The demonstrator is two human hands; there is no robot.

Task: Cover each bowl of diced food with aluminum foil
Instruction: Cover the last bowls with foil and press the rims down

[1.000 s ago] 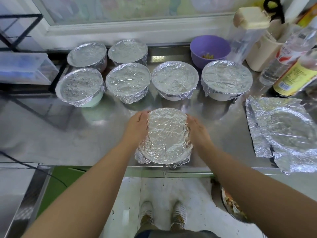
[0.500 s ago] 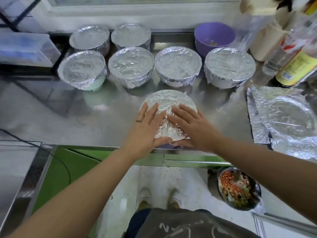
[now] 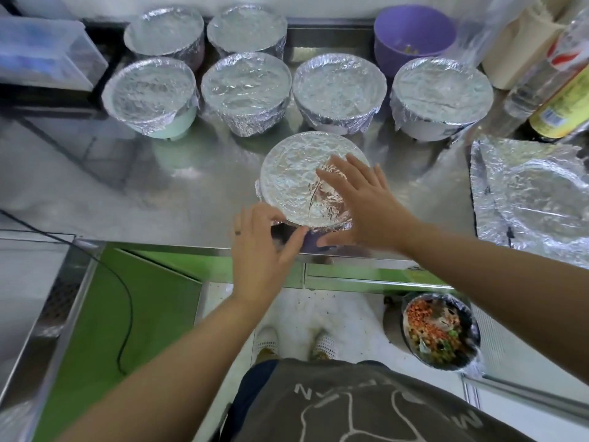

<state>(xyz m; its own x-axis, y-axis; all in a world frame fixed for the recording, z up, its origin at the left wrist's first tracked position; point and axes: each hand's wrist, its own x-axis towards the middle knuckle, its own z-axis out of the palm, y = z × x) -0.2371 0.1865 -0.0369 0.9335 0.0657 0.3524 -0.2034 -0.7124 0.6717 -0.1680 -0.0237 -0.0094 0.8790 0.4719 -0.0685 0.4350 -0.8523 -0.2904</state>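
While the right hand [image 3: 360,205], fingers spread, is holding the centre-frame foil [image 3: 293,177] flat, the left hand [image 3: 261,250] is pinching its near edge, probably to crimp it.

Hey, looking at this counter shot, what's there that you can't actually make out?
Head view only:
- Food in the front bowl and the six bowls behind it: foil covers them.
- Front bowl's near rim: left hand and right hand hide it.
- Purple bowl contents: too small, blurred.
- Yellow-labelled bottle: cut off by the right edge, print unreadable.
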